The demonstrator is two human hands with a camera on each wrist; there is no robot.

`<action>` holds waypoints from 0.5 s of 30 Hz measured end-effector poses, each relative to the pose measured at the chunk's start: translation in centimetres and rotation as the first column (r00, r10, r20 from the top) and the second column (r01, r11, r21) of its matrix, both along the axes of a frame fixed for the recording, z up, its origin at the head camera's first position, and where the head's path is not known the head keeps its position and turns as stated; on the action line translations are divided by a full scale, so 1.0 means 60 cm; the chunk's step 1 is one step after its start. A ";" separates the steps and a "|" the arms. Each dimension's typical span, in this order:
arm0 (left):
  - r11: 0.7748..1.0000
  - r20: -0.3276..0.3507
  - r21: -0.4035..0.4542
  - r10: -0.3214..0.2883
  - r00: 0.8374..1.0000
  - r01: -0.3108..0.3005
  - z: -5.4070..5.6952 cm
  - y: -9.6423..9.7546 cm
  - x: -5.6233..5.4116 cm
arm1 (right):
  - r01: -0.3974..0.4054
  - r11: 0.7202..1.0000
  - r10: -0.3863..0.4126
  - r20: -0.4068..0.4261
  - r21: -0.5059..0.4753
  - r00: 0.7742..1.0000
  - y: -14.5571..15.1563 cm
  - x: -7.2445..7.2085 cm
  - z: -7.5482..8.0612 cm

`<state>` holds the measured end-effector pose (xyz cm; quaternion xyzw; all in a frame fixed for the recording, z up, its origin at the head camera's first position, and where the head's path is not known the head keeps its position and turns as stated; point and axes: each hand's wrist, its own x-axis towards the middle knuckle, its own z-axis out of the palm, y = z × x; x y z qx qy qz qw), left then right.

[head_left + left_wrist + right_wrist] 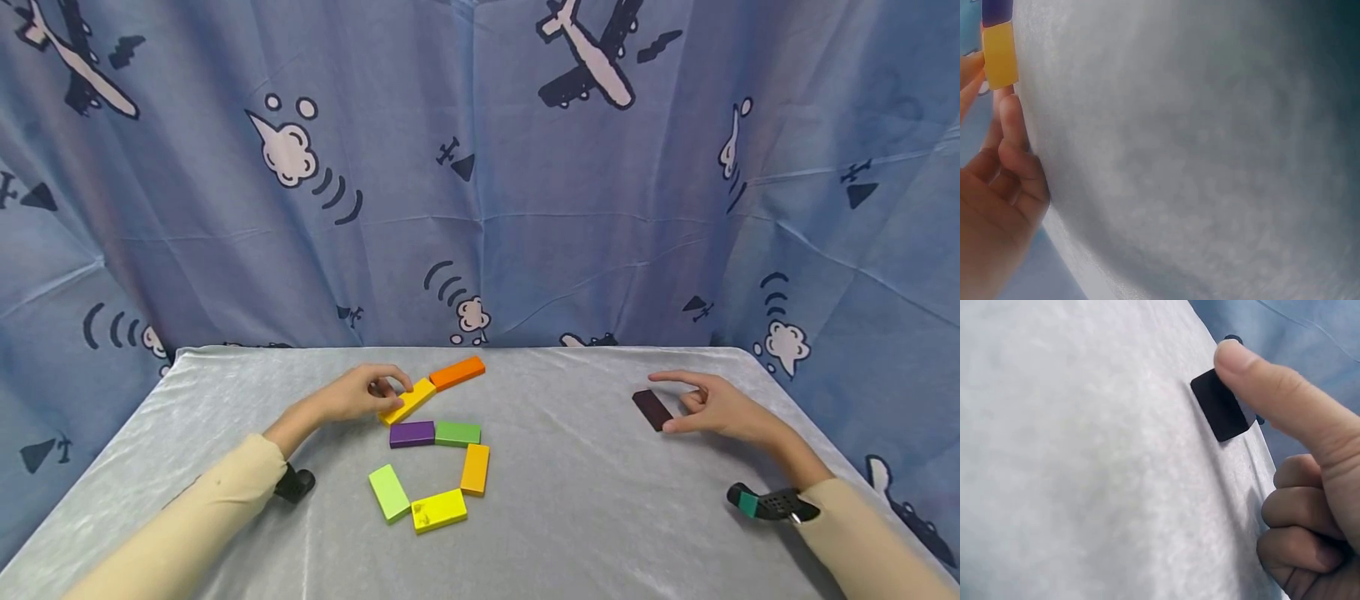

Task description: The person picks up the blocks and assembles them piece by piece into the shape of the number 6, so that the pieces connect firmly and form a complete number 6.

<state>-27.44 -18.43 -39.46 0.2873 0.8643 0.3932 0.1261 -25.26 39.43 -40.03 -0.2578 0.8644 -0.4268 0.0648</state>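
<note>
My left hand (367,392) pinches a yellow block (416,398) between thumb and fingertips on the table. That yellow block (1000,56) also shows at the left wrist view's edge. Its far end meets an orange block (457,373). Close by in front lies a purple block (412,434), end to end with a green block (457,433). On the right, my right hand (720,407) is around a dark brown block (652,410), index finger and thumb spread apart. The thumb overlaps the dark block (1216,406) in the right wrist view; contact cannot be told. The other right fingers are curled.
An amber block (475,470), a bright yellow block (439,510) and a lime block (389,493) curve round below the green one. A pale grey cloth covers the table (570,500). Behind it hangs a blue patterned curtain (405,250).
</note>
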 end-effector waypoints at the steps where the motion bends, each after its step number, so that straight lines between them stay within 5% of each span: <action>1: 1.000 0.001 0.000 0.001 1.000 -0.001 0.000 0.000 0.000 | 0.001 1.000 -0.001 -0.002 0.011 1.000 -0.001 -0.001 0.001; 15: 1.000 0.002 -0.020 0.019 1.000 -0.019 0.003 0.001 0.001 | 0.052 0.997 -0.051 -0.012 0.062 0.999 -0.013 -0.005 0.001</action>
